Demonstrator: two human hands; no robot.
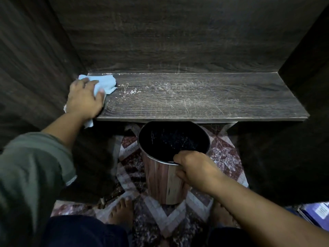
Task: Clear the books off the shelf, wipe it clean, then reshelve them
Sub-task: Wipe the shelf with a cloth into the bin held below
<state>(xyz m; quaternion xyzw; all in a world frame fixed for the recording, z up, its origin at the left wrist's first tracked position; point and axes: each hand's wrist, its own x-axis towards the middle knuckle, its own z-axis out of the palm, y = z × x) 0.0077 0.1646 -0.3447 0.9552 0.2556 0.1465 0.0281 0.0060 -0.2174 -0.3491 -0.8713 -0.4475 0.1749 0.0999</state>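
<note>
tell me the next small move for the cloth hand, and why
Probably sweep the cloth rightward along the shelf, then toward its front edge. The left hand presses the cloth at the left end, white dust lies to its right, and the right hand grips the bin by the rim just below the front edge, ready to catch it.

Dim, soft light; deep shadow at both sides; wide-angle bending and slight blur toward edges.
</note>
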